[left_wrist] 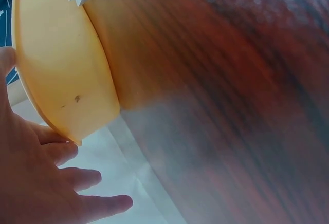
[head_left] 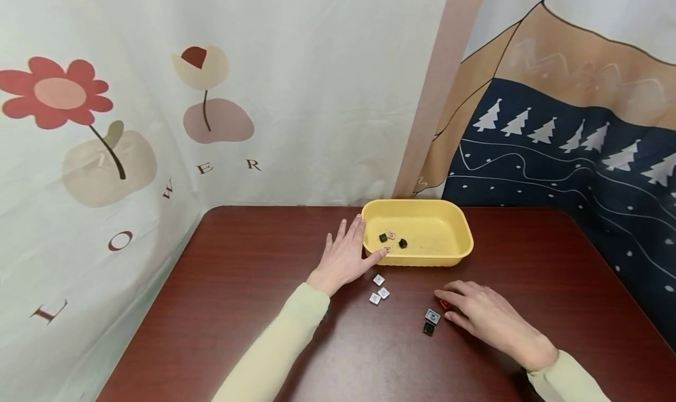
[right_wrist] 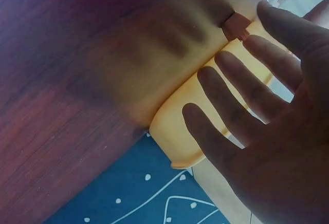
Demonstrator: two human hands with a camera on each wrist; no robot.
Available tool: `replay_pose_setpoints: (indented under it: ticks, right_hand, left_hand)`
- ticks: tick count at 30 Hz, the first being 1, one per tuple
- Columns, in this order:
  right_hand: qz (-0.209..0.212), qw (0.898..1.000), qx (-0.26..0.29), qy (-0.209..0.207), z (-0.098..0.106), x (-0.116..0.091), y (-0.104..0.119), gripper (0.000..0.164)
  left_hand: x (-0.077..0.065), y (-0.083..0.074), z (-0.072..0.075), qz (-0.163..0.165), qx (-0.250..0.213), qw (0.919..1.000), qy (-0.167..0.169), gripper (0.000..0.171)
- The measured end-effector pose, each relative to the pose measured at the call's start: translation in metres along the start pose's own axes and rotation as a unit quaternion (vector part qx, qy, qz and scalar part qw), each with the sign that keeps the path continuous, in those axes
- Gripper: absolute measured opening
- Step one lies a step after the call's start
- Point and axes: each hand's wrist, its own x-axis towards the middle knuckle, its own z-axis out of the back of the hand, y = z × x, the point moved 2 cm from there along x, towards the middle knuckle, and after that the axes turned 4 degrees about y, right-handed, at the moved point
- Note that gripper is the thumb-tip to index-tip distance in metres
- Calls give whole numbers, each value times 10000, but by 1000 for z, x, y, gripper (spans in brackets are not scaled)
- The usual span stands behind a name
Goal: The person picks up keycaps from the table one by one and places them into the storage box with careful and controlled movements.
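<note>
My left hand (head_left: 345, 258) rests at the left end of a yellow plastic tub (head_left: 462, 254), fingers spread and straight. Its thumb lies over the front rim and the index finger touches the side rim. My right hand (head_left: 488, 314) hovers low over the table, around a small red square piece (right_wrist: 236, 26). Thumb and index fingertip are on either side of that piece, slightly apart from it. Just left of this hand lie a grey-blue square piece (head_left: 432, 316) and a black one (head_left: 429, 329).
Several white square pieces (head_left: 383, 293) lie in front of the tub. Inside it are a few black pieces (head_left: 403, 243) and pale pieces (head_left: 391, 235). The dark red-brown table (head_left: 253, 261) ends at a printed curtain (head_left: 317, 97) behind and at the left.
</note>
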Motion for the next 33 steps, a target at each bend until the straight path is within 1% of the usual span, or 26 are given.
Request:
replay_pose_setpoints:
  ticks: [6,8,14,20,22,25,30,33]
  right_hand:
    - [44,9998,159,82,-1,1,-1,27]
    - [51,9998,201,38,-2,1,-1,25]
    - [289,9988,42,-395,-4,0,0,22]
    - [190,9981,-30,-579,2,4,1,24]
    - [159,9973,-30,-711,6,6,2,25]
    - [194,9946,-10,-1019,13,10,4,26]
    - [252,9878,94,-1536,25,17,7,27]
    - [260,9842,111,-1748,30,22,7,28]
  left_hand:
    - [0,-1,1,-22,-79,9999,70,98]
    - [0,-1,1,-22,-111,9999,69,98]
    - [0,-1,2,-21,-153,9999,29,99]
    - [0,0,2,-26,-155,9999,16,97]
    - [-1,0,2,-10,-125,9999,51,97]
    - [-1,0,2,8,-114,9999,97,97]
    - [-1,0,2,-21,-61,9999,84,97]
    - [0,0,1,-7,9,9999,119,98]
